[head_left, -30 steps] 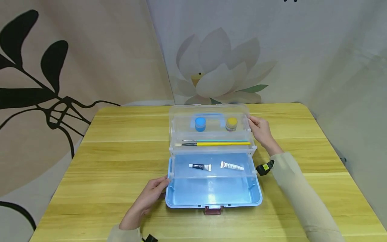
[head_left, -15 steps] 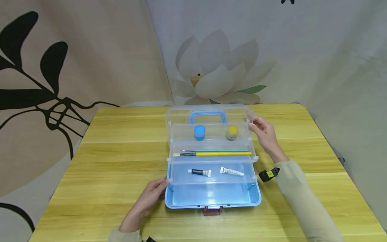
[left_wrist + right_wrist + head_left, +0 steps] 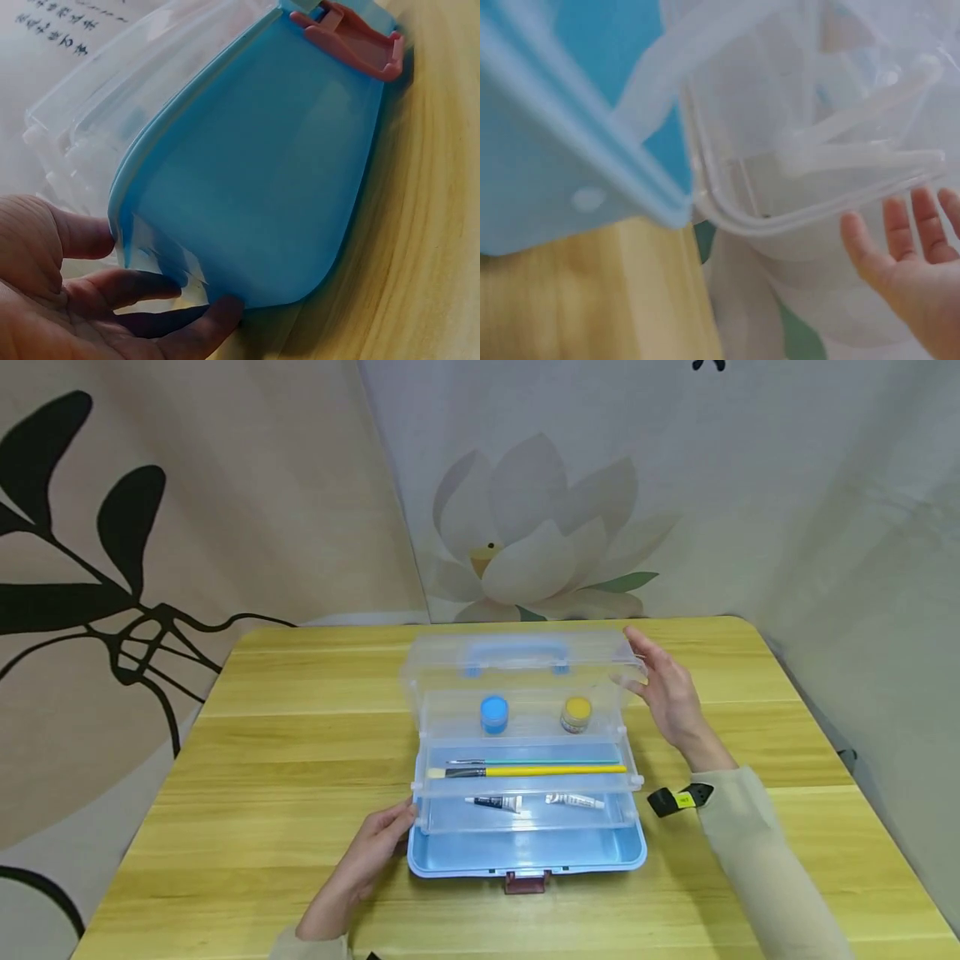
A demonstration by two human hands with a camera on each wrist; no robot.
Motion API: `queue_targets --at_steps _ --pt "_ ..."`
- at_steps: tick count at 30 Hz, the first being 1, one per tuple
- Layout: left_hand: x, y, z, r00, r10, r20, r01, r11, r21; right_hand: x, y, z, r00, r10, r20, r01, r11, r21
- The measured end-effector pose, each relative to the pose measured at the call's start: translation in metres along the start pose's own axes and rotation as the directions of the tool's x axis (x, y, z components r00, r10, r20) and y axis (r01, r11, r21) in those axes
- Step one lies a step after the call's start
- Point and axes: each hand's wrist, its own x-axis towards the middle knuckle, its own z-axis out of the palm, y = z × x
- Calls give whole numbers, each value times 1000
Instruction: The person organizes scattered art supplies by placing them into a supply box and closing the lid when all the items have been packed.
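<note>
A light blue storage box (image 3: 528, 858) sits open on the table, its clear trays fanned out in steps. My left hand (image 3: 367, 853) holds its left side, thumb at the rim, fingers against the side wall in the left wrist view. At the clear lid's (image 3: 435, 656) right edge is my right hand (image 3: 671, 702), its fingers straight; the right wrist view shows the fingertips beside the lid edge. Trays carry a blue-capped jar (image 3: 494, 714), a yellow-capped jar (image 3: 577, 715), a yellow paintbrush (image 3: 555, 770), a thin teal brush (image 3: 543, 762), a dark paint tube (image 3: 497, 803) and a white tube (image 3: 575, 801).
A reddish latch (image 3: 527, 883) hangs at the box's front. The lid bears a blue handle (image 3: 517, 652). The wooden table (image 3: 315, 718) reaches back to a cloth backdrop (image 3: 300, 510) printed with a flower and dark leaves.
The lid and trays have swung forward and down toward the box, lowering the jars and brushes. My right hand's fingers have straightened at the lid edge. The left hand stays put.
</note>
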Motion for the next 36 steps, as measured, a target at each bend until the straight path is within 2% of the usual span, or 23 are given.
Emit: queue_targets --at_steps 4,9,13,17,25,30,36 --pt "0 -2 0 1000 -11 -14 11 1000 11 -5 -7 5 999 -1 39 4 997 -81" --pt "0 -4 2 1000 1 -16 -1 1000 -25 -14 -15 6 994 -35 103 41 998 -49" --pt "0 -4 3 1000 -7 -30 6 999 -44 -24 -21 5 987 -21 161 39 993 -110" --pt "0 -2 2 1000 -12 -25 11 999 -42 -35 -24 4 974 -25 227 58 988 -141" --pt "-2 0 -1 1000 -17 21 19 996 -89 -60 -25 3 928 -112 356 188 965 -184" --pt "-3 3 1 999 -26 34 30 988 -152 -80 -18 -3 915 -117 386 195 966 -170" --pt "-2 5 1 997 -5 72 16 988 -153 -102 -6 -5 899 -130 418 208 967 -145"
